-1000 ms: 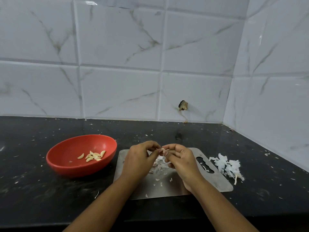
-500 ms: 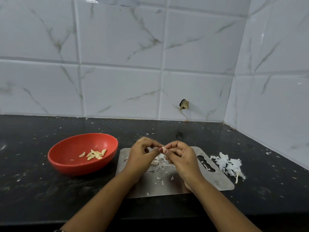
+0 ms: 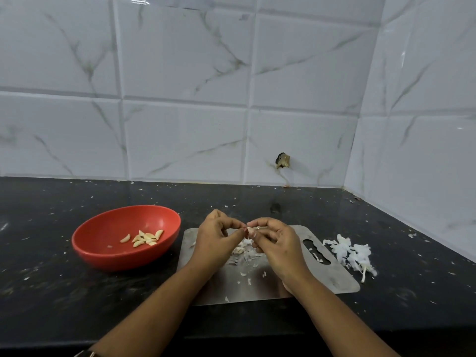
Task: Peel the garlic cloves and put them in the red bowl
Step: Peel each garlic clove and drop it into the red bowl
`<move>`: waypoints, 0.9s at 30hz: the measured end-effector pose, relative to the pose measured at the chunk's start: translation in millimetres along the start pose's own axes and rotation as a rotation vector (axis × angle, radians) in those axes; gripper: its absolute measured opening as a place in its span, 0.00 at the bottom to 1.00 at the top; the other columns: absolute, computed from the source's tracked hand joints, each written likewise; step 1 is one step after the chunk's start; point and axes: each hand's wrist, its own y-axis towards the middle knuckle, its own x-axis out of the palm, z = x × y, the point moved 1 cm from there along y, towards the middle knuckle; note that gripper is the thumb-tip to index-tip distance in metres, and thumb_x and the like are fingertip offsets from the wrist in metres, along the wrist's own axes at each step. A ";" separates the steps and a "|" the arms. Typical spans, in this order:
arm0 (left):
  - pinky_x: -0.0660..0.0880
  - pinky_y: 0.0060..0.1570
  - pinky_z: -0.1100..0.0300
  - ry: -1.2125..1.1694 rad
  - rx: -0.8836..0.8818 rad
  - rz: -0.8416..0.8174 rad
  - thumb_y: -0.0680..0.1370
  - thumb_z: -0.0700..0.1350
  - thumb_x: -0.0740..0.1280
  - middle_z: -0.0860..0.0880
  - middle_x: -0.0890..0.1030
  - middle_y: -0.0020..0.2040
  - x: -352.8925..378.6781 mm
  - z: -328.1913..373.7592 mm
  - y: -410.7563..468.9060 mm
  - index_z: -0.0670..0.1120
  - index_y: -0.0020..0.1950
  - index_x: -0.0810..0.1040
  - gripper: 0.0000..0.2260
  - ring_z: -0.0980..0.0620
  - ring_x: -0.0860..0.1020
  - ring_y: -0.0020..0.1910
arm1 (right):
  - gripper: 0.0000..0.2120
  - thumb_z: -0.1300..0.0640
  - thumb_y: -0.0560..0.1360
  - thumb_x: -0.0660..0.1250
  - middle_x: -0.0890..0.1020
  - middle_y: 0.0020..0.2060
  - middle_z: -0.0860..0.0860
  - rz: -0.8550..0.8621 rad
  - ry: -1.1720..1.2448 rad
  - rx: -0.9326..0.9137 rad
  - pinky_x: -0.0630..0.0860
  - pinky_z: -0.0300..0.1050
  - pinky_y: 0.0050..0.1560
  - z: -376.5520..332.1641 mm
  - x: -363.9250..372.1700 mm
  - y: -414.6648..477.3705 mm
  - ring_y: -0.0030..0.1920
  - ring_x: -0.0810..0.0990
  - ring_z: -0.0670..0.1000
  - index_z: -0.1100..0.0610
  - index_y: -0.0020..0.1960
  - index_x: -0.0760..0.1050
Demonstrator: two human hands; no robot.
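Looked down on a black speckled countertop (image 3: 51, 292), glossy, spread across the lower half from 9 through 6 to 4 o'clock. Backed at 12 o'clock by a wall of large white tiles (image 3: 180, 73), veined grey-green like marble and split by pale grout lines (image 3: 121, 140). Met at 3 o'clock by a second tiled wall (image 3: 425, 124), forming an inside corner (image 3: 350, 150). Marred just off centre toward 2 o'clock, a little above the counter, by a small dark broken hole (image 3: 282, 161) in one tile, with a brownish streak (image 3: 284, 177) below it. Caught a bright glare (image 3: 139, 0) on the top tile at 11 o'clock.
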 end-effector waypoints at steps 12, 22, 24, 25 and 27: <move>0.62 0.34 0.67 0.285 0.012 0.018 0.71 0.50 0.74 0.54 0.69 0.40 -2.6 -0.5 0.3 0.54 0.41 0.84 0.02 0.57 0.69 0.37 | 0.06 0.66 0.78 0.65 0.83 0.40 0.56 -0.056 0.168 0.106 0.76 0.36 0.39 -0.4 0.3 1.8 0.37 0.79 0.44 0.59 0.51 0.78; 0.68 0.32 0.73 0.224 0.162 -0.159 0.77 0.43 0.69 0.63 0.79 0.34 1.8 -1.3 -1.6 0.50 0.48 0.84 0.05 0.63 0.75 0.28 | 0.04 0.65 0.71 0.73 0.86 0.39 0.54 0.047 0.076 0.032 0.76 0.34 0.37 4.2 -4.6 5.2 0.38 0.83 0.46 0.59 0.46 0.83; 0.69 0.31 0.73 0.184 0.168 -0.165 0.78 0.41 0.67 0.63 0.79 0.32 1.2 -0.3 -2.0 0.47 0.50 0.84 0.06 0.65 0.76 0.28 | 0.05 0.64 0.70 0.74 0.86 0.38 0.54 0.042 0.084 0.033 0.76 0.33 0.37 3.4 -4.9 4.8 0.38 0.84 0.46 0.61 0.46 0.83; 0.69 0.31 0.73 0.166 0.168 -0.159 0.78 0.41 0.67 0.63 0.79 0.33 0.8 0.6 -1.9 0.46 0.50 0.84 0.07 0.66 0.76 0.28 | 0.06 0.62 0.70 0.75 0.86 0.37 0.54 0.042 0.080 0.033 0.76 0.33 0.37 3.5 -5.0 4.7 0.38 0.83 0.46 0.61 0.46 0.83; 0.69 0.31 0.73 0.143 0.161 -0.141 0.78 0.41 0.68 0.61 0.79 0.34 -0.2 2.3 -1.4 0.46 0.50 0.84 0.06 0.65 0.76 0.28 | 0.06 0.59 0.69 0.76 0.85 0.37 0.53 0.053 0.035 0.018 0.76 0.34 0.37 2.5 -4.8 4.1 0.38 0.83 0.46 0.60 0.45 0.83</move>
